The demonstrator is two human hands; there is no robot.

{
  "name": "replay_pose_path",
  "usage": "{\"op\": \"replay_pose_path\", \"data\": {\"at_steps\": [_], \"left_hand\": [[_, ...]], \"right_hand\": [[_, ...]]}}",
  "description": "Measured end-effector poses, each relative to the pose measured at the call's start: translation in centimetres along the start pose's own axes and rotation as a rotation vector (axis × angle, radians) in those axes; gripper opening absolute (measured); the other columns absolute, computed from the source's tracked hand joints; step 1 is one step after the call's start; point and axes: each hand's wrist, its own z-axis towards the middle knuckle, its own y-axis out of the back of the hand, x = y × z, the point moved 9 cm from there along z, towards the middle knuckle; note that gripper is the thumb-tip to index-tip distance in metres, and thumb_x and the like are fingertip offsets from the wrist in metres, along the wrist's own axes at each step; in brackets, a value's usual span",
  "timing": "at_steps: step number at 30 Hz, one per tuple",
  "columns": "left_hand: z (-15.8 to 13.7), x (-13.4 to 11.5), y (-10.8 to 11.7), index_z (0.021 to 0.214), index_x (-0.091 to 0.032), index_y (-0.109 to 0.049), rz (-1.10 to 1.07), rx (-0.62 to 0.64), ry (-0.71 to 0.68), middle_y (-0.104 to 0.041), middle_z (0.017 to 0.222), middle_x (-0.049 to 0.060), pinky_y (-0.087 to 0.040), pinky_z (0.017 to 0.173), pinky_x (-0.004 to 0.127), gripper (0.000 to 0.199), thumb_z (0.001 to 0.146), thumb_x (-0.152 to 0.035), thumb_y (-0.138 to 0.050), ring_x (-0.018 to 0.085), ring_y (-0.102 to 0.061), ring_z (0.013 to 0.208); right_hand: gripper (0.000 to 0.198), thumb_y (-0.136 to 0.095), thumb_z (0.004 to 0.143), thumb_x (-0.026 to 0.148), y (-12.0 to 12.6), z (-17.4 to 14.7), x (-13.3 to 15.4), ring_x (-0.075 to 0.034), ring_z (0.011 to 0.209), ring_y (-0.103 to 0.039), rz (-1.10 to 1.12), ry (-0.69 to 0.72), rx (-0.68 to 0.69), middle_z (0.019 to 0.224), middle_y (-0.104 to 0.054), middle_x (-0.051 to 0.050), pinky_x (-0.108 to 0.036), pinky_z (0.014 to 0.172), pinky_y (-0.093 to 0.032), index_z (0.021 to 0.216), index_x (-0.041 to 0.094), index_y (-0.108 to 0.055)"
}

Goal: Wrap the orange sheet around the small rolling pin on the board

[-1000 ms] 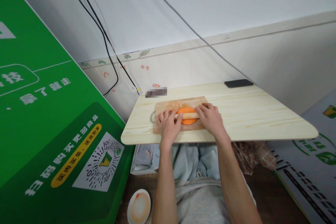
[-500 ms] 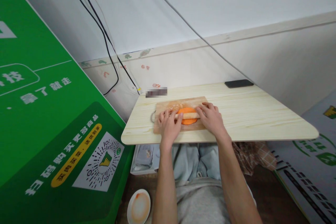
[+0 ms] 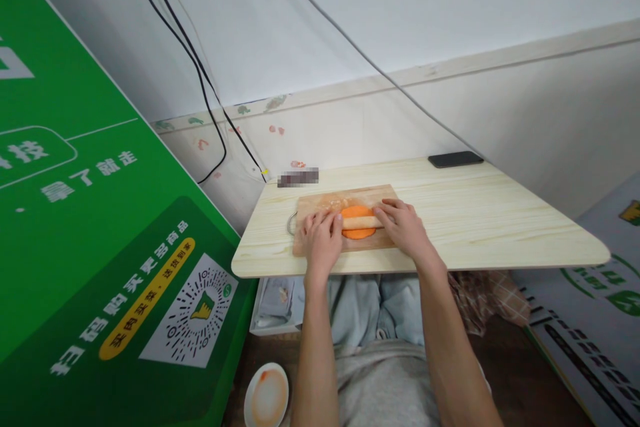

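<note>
Orange dough disc (image 3: 356, 234) lies flat on the wooden board (image 3: 360, 245), beneath the rolling pin (image 3: 359, 222), which crosses it side to side; orange shows on both the far and near sides of the pin; left hand (image 3: 323, 240) has its grip on the pin's left end, thumb beside the disc; right hand (image 3: 403, 223) has its grip on the right end; finger wrap beneath the pin hidden; board rests on the pale worktop (image 3: 500, 220), metal handle (image 3: 291, 223) at its left edge; dark phone (image 3: 455, 159) near the wall, well apart.
</note>
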Motion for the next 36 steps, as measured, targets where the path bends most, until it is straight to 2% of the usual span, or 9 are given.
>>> {"op": "replay_pose_path", "data": {"at_steps": [3,6,14,16,19,21,23,28,36], "left_hand": [[0.2,-0.2,0.2,0.108,-0.025,-0.087,-0.073,0.006,-0.062,-0.084,0.131,0.007,-0.047,0.120,0.045,0.041,0.115,-0.034,-0.048,0.027,-0.067,0.125],[0.2,-0.1,0.5,0.103,-0.023,-0.087,-0.113,-0.001,-0.071,-0.086,0.121,0.008,-0.051,0.117,0.042,0.036,0.112,-0.028,-0.053,0.026,-0.072,0.117],[0.1,0.5,0.7,0.094,-0.022,-0.086,-0.091,0.033,-0.051,-0.086,0.106,0.008,-0.055,0.109,0.040,0.036,0.110,-0.029,-0.055,0.026,-0.075,0.111],[0.1,0.5,0.4,0.098,-0.023,-0.086,-0.082,0.033,-0.063,-0.086,0.111,0.008,-0.053,0.113,0.041,0.035,0.111,-0.029,-0.053,0.026,-0.073,0.114],[0.1,0.3,0.2,0.114,-0.024,-0.085,-0.051,-0.010,-0.068,-0.083,0.132,0.008,-0.045,0.125,0.044,0.033,0.112,-0.031,-0.053,0.027,-0.066,0.132],[0.1,0.5,0.0,0.132,-0.023,-0.081,-0.008,-0.030,-0.033,-0.078,0.145,0.009,-0.043,0.126,0.047,0.037,0.113,-0.037,-0.052,0.030,-0.060,0.140],[0.0,0.6,-0.1,0.139,-0.026,-0.078,0.030,-0.034,0.003,-0.075,0.150,0.009,-0.043,0.126,0.050,0.040,0.113,-0.041,-0.051,0.032,-0.058,0.143],[-0.2,0.3,-0.1,0.133,-0.031,-0.082,0.058,-0.007,0.007,-0.074,0.151,0.007,-0.041,0.126,0.052,0.039,0.114,-0.045,-0.051,0.032,-0.056,0.143],[-0.2,0.2,0.0,0.121,-0.032,-0.086,0.086,0.002,0.021,-0.077,0.147,0.003,-0.041,0.125,0.053,0.036,0.114,-0.045,-0.053,0.032,-0.058,0.140]], "right_hand": [[0.039,-0.057,0.110,0.047,-0.3,0.2,-0.5,-0.036,0.139,-0.068,0.080,0.034,0.038,0.150,-0.073,-0.015,-0.057,0.119,-0.054,0.129,0.027,-0.086],[0.037,-0.062,0.107,0.044,-0.2,0.2,-0.8,-0.034,0.140,-0.069,0.158,0.055,0.061,0.147,-0.075,-0.015,-0.054,0.121,-0.054,0.129,0.027,-0.085],[0.036,-0.065,0.104,0.038,0.8,-0.7,-0.1,-0.031,0.133,-0.073,0.301,0.114,0.103,0.141,-0.079,-0.011,-0.052,0.123,-0.053,0.134,0.029,-0.082],[0.035,-0.063,0.105,0.039,0.6,-0.5,-0.1,-0.031,0.133,-0.073,0.288,0.111,0.088,0.139,-0.079,-0.012,-0.050,0.122,-0.053,0.131,0.027,-0.082],[0.034,-0.060,0.107,0.040,0.3,-0.1,-0.2,-0.031,0.132,-0.074,0.241,0.091,0.032,0.138,-0.079,-0.013,-0.049,0.119,-0.055,0.126,0.025,-0.084],[0.036,-0.057,0.108,0.041,0.2,0.1,-0.1,-0.032,0.132,-0.074,0.206,0.073,0.002,0.138,-0.079,-0.014,-0.048,0.118,-0.056,0.125,0.024,-0.084],[0.038,-0.054,0.110,0.042,0.1,0.2,-0.1,-0.032,0.133,-0.073,0.174,0.046,-0.016,0.140,-0.078,-0.014,-0.048,0.117,-0.056,0.125,0.024,-0.084],[0.038,-0.053,0.112,0.043,0.4,0.0,0.4,-0.032,0.131,-0.074,0.129,0.009,-0.039,0.140,-0.078,-0.014,-0.047,0.113,-0.057,0.124,0.025,-0.084],[0.037,-0.051,0.113,0.040,0.6,0.0,0.8,-0.033,0.127,-0.074,0.080,-0.002,-0.044,0.135,-0.079,-0.015,-0.045,0.111,-0.057,0.116,0.024,-0.084]]}}
